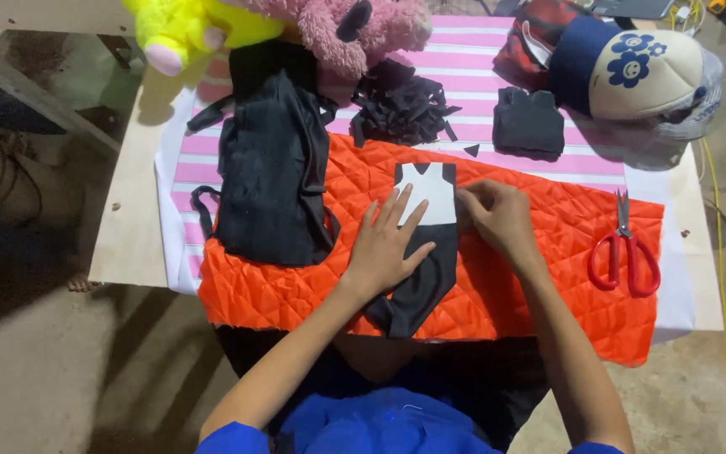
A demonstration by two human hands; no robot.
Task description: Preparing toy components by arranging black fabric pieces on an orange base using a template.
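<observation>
Left hand [384, 244] flat on white pattern [428, 193]; right hand [497, 217] pinching edge.

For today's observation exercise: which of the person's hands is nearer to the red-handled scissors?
Right. The right hand rests at the white pattern's right edge, toward the scissors; the left hand lies flat farther away.

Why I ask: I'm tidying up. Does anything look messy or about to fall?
The orange quilted fabric overhangs the table's near edge. Black fabric scraps lie loosely heaped on the pink striped cloth.
</observation>
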